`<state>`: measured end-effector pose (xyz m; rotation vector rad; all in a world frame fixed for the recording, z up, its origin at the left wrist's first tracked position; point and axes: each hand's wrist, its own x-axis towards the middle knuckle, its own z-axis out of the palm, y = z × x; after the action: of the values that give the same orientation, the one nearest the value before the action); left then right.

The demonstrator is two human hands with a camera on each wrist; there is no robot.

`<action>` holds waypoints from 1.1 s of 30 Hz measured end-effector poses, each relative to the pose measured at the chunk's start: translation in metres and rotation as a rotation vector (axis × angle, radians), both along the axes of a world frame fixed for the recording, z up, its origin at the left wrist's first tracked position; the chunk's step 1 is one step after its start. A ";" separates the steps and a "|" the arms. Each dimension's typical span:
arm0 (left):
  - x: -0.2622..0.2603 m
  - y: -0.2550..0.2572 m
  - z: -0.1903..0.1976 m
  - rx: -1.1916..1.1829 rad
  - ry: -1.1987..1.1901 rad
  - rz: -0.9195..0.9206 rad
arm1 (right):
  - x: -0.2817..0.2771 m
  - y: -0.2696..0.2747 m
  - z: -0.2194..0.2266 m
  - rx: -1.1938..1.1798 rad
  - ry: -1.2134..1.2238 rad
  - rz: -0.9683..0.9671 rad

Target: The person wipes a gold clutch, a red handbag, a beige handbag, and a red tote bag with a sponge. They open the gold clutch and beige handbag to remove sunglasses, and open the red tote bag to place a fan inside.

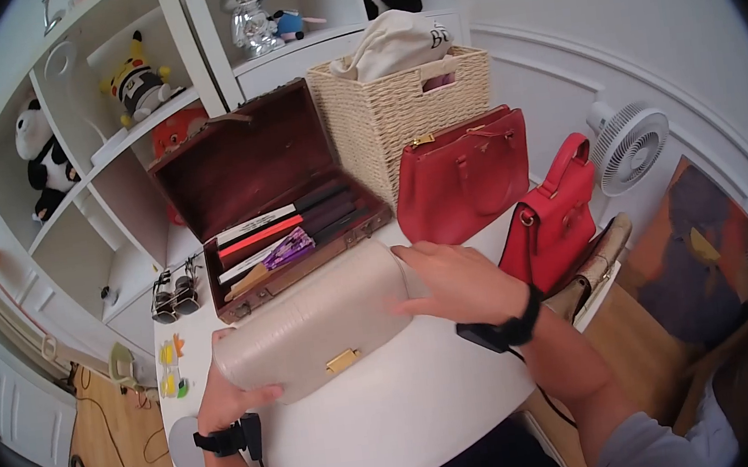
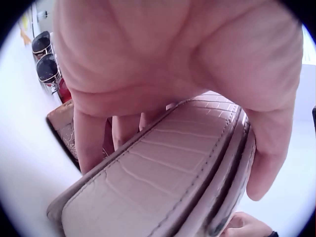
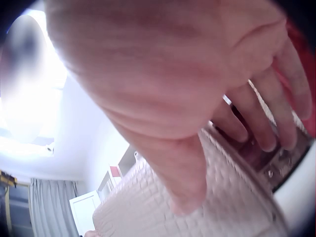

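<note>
A beige crocodile-embossed handbag (image 1: 315, 319) with a gold clasp (image 1: 342, 361) is held between both hands over the white table. My left hand (image 1: 226, 393) grips its left end, thumb on the front and fingers behind. In the left wrist view, the folded side panel of the handbag (image 2: 143, 173) shows between thumb and fingers. At the other end, my right hand (image 1: 458, 284) holds the handbag with its thumb on the front face. Its fingers reach over the back edge in the right wrist view, where the embossed front (image 3: 232, 197) lies under the thumb.
Behind the handbag stands an open brown case (image 1: 243, 179) with folding fans (image 1: 288, 248) inside. Two red handbags (image 1: 464, 177) and a woven basket (image 1: 360, 110) are at the right and back. Sunglasses (image 1: 176, 298) lie at the left; a white fan (image 1: 630, 147) stands far right.
</note>
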<state>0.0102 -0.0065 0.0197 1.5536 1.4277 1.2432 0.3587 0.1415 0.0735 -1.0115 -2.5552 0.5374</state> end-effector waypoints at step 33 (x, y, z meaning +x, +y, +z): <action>0.182 0.119 0.028 0.175 0.179 -0.147 | 0.219 0.031 -0.009 0.491 0.144 -0.185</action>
<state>0.1917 0.1123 0.0473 1.8935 1.3145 1.1917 0.5776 0.1730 0.0646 -0.9682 -2.2678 -0.0677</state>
